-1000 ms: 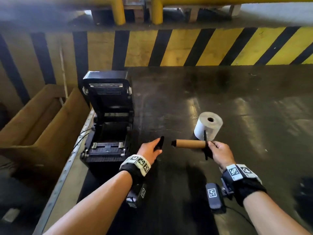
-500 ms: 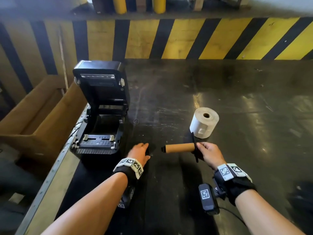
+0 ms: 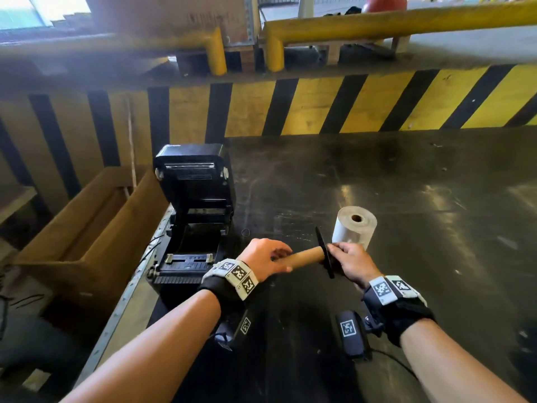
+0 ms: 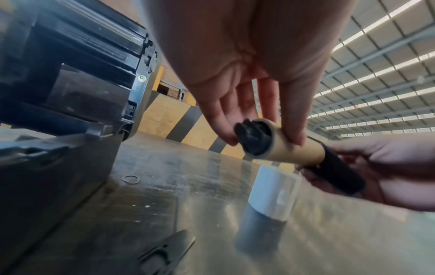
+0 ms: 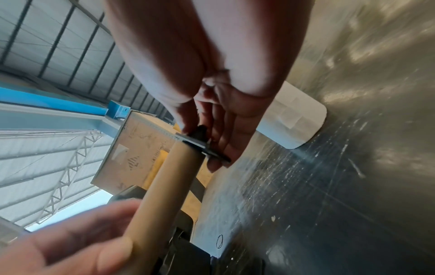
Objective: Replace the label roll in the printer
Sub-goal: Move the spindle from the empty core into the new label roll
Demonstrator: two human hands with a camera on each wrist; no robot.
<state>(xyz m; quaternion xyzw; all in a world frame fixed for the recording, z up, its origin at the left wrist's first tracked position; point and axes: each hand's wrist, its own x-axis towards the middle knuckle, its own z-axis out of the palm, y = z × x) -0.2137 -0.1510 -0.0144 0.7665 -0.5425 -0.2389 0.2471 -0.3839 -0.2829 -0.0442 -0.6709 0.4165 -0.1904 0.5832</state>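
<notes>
Both hands hold a bare brown cardboard core (image 3: 305, 255) on a black spindle above the dark table. My left hand (image 3: 279, 258) pinches the core's free end (image 4: 282, 147) between thumb and fingers. At the other end my right hand (image 3: 337, 251) grips the spindle behind its black flange (image 3: 324, 251). The black printer (image 3: 191, 228) stands to the left with its lid up and its roll bay empty. A full white label roll (image 3: 354, 228) stands on end just behind my right hand.
A loose black plastic part (image 4: 164, 254) lies on the table under my left wrist, and a rubber band (image 4: 131, 179) lies beside the printer. An open cardboard box (image 3: 87, 228) sits left of the table's metal edge (image 3: 139, 286). A yellow-and-black striped wall (image 3: 348, 106) closes the back.
My left hand has set down the black part it held and has come up to take the free end of the core. My right hand keeps its hold on the spindle.
</notes>
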